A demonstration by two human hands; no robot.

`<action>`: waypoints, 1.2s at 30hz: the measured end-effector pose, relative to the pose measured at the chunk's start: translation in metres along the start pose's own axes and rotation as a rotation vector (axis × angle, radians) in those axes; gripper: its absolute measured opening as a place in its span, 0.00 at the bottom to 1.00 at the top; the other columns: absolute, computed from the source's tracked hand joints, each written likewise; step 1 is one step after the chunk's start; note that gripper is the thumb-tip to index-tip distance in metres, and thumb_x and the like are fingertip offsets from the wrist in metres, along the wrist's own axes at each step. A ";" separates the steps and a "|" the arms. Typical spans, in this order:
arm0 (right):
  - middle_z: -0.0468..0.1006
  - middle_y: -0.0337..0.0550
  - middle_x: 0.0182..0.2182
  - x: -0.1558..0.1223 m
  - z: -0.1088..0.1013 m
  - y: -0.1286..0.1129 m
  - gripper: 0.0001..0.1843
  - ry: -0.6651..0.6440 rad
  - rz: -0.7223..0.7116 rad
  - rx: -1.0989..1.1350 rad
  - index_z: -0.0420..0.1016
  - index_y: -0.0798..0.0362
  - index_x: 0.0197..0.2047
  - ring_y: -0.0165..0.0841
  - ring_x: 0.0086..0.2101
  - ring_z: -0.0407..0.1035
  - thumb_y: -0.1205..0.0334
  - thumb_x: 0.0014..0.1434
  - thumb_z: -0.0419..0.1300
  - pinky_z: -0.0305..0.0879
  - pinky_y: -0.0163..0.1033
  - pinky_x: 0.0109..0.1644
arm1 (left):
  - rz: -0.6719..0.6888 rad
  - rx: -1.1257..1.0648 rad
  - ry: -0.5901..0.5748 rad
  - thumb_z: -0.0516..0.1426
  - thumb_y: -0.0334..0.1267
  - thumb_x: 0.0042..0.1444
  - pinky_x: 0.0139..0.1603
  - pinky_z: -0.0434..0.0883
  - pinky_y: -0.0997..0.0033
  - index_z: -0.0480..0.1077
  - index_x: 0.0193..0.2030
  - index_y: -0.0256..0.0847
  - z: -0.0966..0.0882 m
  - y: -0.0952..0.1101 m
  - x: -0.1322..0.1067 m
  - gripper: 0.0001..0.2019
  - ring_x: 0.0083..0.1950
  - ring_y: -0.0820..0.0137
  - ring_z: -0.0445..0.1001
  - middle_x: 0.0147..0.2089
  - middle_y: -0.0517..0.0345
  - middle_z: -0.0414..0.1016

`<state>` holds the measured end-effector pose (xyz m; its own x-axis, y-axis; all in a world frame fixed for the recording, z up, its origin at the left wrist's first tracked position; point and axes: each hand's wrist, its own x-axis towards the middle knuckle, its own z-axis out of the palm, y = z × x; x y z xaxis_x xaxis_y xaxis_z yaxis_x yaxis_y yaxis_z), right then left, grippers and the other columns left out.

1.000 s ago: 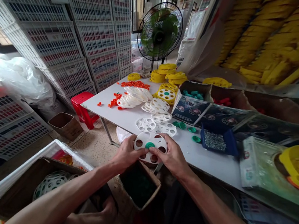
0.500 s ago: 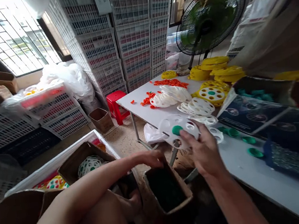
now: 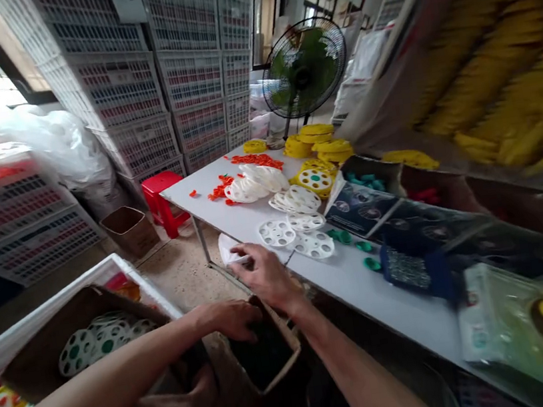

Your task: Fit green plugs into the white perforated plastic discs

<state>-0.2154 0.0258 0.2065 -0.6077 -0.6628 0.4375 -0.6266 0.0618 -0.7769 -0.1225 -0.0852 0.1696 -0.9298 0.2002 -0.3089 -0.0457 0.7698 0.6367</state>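
Note:
My left hand (image 3: 234,318) reaches down into a small cardboard box (image 3: 293,355), its fingertips lost in the dark inside. Just above that box, beside the table edge, my right hand (image 3: 267,273) is half curled with thumb and fingers apart; no object shows in it. Close by on the table lie round white plastic discs with holes (image 3: 276,233), some overlapping. To my left, a larger cardboard box (image 3: 36,361) holds several white discs with green centres (image 3: 105,345). Green round caps (image 3: 371,263) sit along the table, right of the loose discs.
The white table (image 3: 367,311) carries orange parts (image 3: 258,161), stacked yellow discs (image 3: 316,133), a blue tray of small metal pieces (image 3: 407,269) and open cartons (image 3: 362,204). A red stool (image 3: 162,185), stacked crates (image 3: 124,89) and a fan (image 3: 303,71) stand beyond.
The white disc with the green centre has left my right hand, which has moved left and down towards the small box. My left hand has gone deeper into it. The view has turned right.

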 end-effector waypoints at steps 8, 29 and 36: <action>0.69 0.51 0.65 -0.011 -0.152 0.114 0.32 0.123 0.165 -0.737 0.67 0.54 0.66 0.51 0.59 0.65 0.54 0.60 0.62 0.63 0.53 0.63 | 0.075 0.219 0.168 0.57 0.37 0.57 0.40 0.72 0.65 0.77 0.47 0.43 -0.030 0.022 0.022 0.12 0.40 0.59 0.80 0.40 0.51 0.82; 0.79 0.48 0.52 0.014 -0.154 0.114 0.19 -0.175 -0.045 -1.126 0.75 0.49 0.56 0.41 0.52 0.65 0.70 0.68 0.50 0.67 0.39 0.43 | 0.098 0.656 0.386 0.51 0.33 0.65 0.55 0.72 0.57 0.73 0.46 0.40 -0.073 0.007 0.109 0.10 0.54 0.57 0.73 0.53 0.45 0.73; 0.76 0.42 0.58 -0.021 -0.149 0.122 0.21 -0.204 -0.064 -1.079 0.73 0.46 0.59 0.40 0.55 0.64 0.67 0.65 0.54 0.70 0.39 0.48 | 0.122 0.760 0.358 0.48 0.28 0.65 0.48 0.74 0.60 0.71 0.45 0.38 -0.075 -0.004 0.089 0.11 0.51 0.57 0.75 0.50 0.44 0.75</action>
<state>-0.3516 0.1589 0.1703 -0.5294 -0.7925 0.3029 -0.8114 0.5772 0.0918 -0.2325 -0.1165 0.1927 -0.9776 0.2032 0.0546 0.2014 0.9788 -0.0367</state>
